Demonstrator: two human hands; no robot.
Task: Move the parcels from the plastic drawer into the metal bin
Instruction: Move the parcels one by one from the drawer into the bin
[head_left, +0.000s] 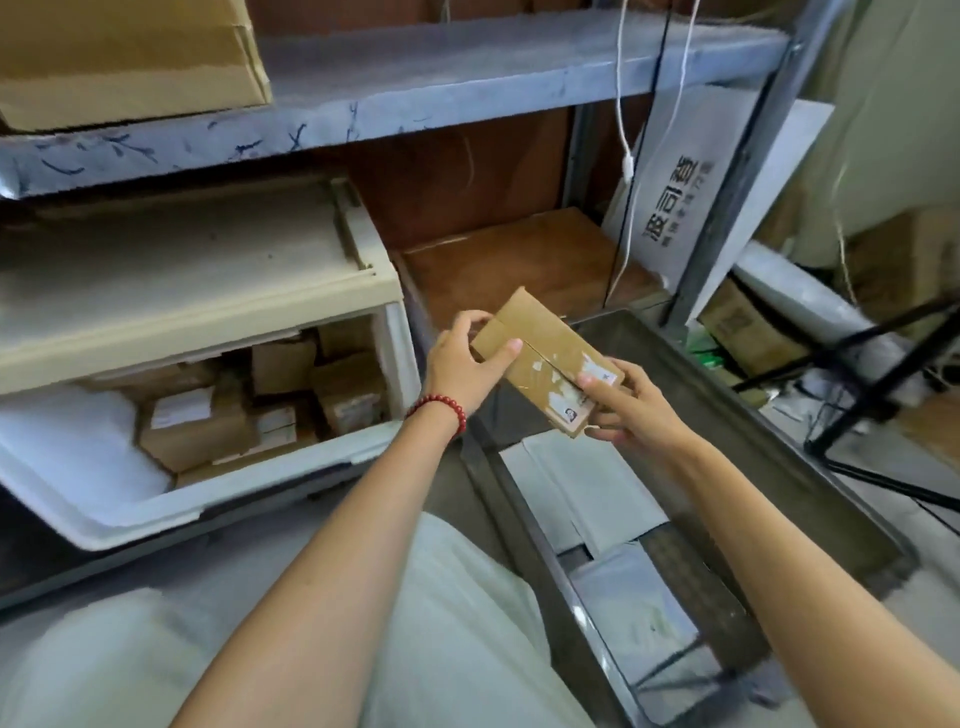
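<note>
1. Brown cardboard parcel (545, 358), flat and oblong, is held in both your hands above the far end of the metal bin (779, 457), apart from what lies inside it.
2. Its long axis runs from far-left to near-right, with the labelled face turned up toward you.
3. Your left hand (462, 371) grips the far-left end, thumb on the top face and fingers curled round the far edge.
4. Your right hand (631, 410) pinches the near-right, labelled end.
5. More parcels (208, 421) lie in the plastic drawer (218, 493) on your left, and white bags (576, 483) lie in the bin.
</note>
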